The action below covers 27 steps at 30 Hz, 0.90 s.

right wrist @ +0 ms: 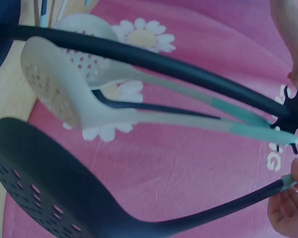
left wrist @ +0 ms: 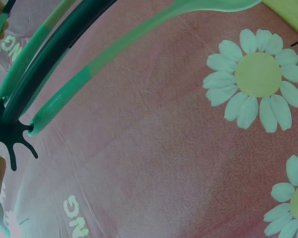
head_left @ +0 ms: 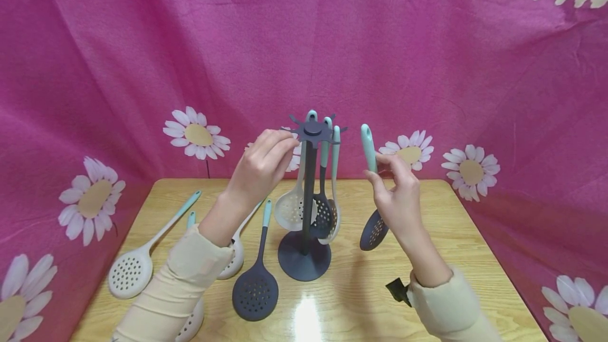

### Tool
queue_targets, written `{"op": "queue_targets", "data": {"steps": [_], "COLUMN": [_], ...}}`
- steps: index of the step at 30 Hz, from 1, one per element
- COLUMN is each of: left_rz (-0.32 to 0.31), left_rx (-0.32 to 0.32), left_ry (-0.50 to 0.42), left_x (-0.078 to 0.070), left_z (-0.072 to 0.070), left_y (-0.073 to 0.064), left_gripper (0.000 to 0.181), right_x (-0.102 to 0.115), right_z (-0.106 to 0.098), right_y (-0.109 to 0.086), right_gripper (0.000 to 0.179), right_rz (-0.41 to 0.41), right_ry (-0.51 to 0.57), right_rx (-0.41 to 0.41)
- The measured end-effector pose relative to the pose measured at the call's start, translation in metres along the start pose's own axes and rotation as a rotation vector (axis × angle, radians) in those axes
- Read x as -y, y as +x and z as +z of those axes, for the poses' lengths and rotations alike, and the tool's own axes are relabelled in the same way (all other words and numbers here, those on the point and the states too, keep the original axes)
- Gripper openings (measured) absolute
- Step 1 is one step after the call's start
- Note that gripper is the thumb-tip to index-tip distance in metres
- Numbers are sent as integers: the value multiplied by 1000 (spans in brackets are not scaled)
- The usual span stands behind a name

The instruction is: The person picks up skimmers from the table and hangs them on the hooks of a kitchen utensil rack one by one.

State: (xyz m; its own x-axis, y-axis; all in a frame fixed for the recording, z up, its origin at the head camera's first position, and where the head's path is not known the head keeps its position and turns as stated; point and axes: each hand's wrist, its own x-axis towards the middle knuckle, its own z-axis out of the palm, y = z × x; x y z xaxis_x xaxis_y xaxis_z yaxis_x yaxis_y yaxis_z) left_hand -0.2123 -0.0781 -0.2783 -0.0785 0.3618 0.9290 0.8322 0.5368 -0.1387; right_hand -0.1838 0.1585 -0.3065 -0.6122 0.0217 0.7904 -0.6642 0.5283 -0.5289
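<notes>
The dark utensil stand (head_left: 309,189) stands upright near the middle of the table, its round top ringed with hooks. Three utensils with mint handles hang from it: a white skimmer ladle (head_left: 288,210), a dark skimmer (head_left: 323,220) and a white skimmer (head_left: 335,220). My left hand (head_left: 263,165) pinches a hook at the left of the stand's top. To the right of the stand, my right hand (head_left: 396,191) holds another dark skimmer (right wrist: 54,178) by the lower end of its mint handle. Its perforated head (head_left: 373,231) hangs down and its handle end points up.
On the wooden table (head_left: 356,300), left of the stand, lie a white skimmer (head_left: 130,273), a dark slotted turner (head_left: 255,292) and other mint-handled utensils partly hidden by my left arm. A pink daisy-printed cloth (head_left: 380,57) surrounds the table's back and sides.
</notes>
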Motion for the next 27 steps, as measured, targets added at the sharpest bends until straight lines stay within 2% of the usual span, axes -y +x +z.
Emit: {"op": "queue_targets", "data": {"steps": [13, 27], "left_rz": [-6, -6], "left_rx": [-3, -5], "left_ry": [14, 11], "left_x": [0, -1], "left_z": [0, 0], "left_y": [0, 0], "left_gripper": [20, 13], "right_x": [13, 12], "right_z": [11, 21], "right_y": [-7, -13], "right_gripper": [28, 28], "right_rz": [-26, -7], "right_ry": [19, 22], "right_rx": [58, 78]}}
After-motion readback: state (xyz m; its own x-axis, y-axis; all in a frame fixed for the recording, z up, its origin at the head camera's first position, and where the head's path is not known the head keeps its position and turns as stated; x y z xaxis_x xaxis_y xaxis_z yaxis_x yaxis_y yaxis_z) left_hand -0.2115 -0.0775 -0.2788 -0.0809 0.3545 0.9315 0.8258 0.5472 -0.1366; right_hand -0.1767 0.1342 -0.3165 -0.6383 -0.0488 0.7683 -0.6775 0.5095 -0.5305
